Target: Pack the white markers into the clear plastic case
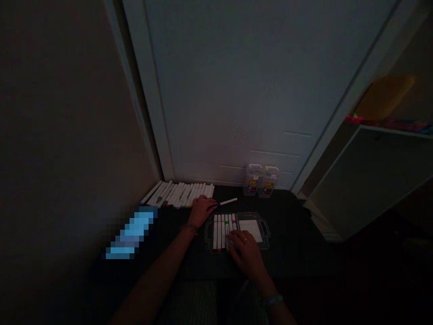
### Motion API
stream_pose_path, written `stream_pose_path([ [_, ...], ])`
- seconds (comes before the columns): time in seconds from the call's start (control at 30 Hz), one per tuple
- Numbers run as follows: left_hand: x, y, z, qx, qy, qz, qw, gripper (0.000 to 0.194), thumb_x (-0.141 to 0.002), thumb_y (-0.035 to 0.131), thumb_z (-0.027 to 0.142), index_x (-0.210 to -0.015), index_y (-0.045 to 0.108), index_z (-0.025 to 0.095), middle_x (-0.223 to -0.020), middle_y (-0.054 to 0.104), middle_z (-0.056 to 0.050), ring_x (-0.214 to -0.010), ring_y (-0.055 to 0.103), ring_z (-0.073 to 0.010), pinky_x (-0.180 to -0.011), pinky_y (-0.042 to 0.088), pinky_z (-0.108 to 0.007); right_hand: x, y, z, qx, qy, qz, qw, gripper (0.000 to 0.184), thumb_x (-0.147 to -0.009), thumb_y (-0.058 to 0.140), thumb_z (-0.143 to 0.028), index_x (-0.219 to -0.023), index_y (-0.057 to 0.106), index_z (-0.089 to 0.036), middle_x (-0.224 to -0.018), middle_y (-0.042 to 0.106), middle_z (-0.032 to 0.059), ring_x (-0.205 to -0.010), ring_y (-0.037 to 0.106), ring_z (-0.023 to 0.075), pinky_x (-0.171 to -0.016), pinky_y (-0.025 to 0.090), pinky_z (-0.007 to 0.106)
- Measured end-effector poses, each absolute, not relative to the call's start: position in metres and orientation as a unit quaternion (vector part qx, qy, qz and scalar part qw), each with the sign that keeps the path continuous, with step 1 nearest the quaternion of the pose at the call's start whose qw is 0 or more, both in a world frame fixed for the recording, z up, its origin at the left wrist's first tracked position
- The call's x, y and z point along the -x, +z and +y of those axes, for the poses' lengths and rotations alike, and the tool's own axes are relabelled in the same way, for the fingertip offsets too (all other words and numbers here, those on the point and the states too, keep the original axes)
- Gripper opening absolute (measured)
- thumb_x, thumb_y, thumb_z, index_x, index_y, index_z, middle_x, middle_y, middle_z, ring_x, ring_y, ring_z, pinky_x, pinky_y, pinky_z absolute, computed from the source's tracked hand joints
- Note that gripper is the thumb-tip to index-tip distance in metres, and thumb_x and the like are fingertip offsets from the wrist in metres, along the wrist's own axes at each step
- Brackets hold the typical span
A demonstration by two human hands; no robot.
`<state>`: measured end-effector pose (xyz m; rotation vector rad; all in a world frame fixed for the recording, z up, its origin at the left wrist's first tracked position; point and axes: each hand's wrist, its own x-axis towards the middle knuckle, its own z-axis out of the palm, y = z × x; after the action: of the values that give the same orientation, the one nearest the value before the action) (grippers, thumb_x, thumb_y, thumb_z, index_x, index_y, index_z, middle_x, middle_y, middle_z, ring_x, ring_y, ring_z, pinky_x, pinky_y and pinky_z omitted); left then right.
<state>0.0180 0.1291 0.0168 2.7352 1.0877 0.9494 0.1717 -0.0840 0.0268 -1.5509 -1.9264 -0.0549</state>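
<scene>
My left hand is closed on the blue end of a white marker, which points to the right above the table. Behind and beside that hand lies a row of white markers with coloured ends. In front of me an open clear plastic case holds several white markers side by side in its left half; two show a green and a purple band. My right hand has its fingers curled at the lower ends of the rightmost markers, closed around one. Its fingertips partly hide them.
Two clear cases with coloured labels stand upright against the white panel at the back. A blurred bright blue patch is at the left on the dark table. A cabinet stands at the right.
</scene>
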Motion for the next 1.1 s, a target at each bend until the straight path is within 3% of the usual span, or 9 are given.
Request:
stream_pose_path([
  [0.13,-0.019,0.019,0.127,-0.885,0.304,0.351,0.038,0.022,-0.087,0.055,0.035,-0.104,0.067,0.032,-0.098,0.07,-0.002,-0.096,0.051,-0.0237,-0.083,0.029,-0.04,-0.171,0.027,-0.085,0.593,-0.024,-0.735,0.328,0.029,-0.089,0.048,-0.018,-0.116,0.055,-0.026,-0.113,0.059,0.0043,-0.103,0.052,0.0209,-0.09,0.041,0.038],
  [0.57,-0.016,0.027,0.122,-0.857,0.357,0.365,0.071,0.023,-0.089,0.051,0.036,-0.104,0.066,0.03,-0.097,0.07,-0.001,-0.097,0.052,-0.0223,-0.087,0.03,-0.04,-0.18,0.019,-0.08,0.713,-0.105,-0.608,0.334,0.024,-0.087,0.047,-0.02,-0.108,0.06,-0.021,-0.106,0.061,0.0074,-0.098,0.052,0.0235,-0.087,0.038,0.04],
  [0.83,-0.012,0.029,0.123,-0.813,0.418,0.401,0.064,0.023,-0.089,0.049,0.036,-0.101,0.067,0.027,-0.1,0.069,-0.002,-0.099,0.053,-0.0238,-0.086,0.034,-0.04,-0.18,0.012,-0.077,0.697,-0.107,-0.627,0.333,0.022,-0.089,0.047,-0.025,-0.104,0.063,-0.023,-0.106,0.062,0.0084,-0.099,0.051,0.0247,-0.084,0.039,0.039],
  [1.1,-0.01,0.03,0.121,-0.797,0.444,0.404,0.064,0.024,-0.09,0.048,0.033,-0.104,0.066,0.025,-0.103,0.068,-0.003,-0.1,0.054,-0.0241,-0.086,0.035,-0.04,-0.18,0.013,-0.081,0.75,-0.132,-0.569,0.309,0.023,-0.089,0.046,-0.025,-0.103,0.064,-0.024,-0.095,0.061,0.0086,-0.094,0.05,0.0271,-0.093,0.025,0.051],
])
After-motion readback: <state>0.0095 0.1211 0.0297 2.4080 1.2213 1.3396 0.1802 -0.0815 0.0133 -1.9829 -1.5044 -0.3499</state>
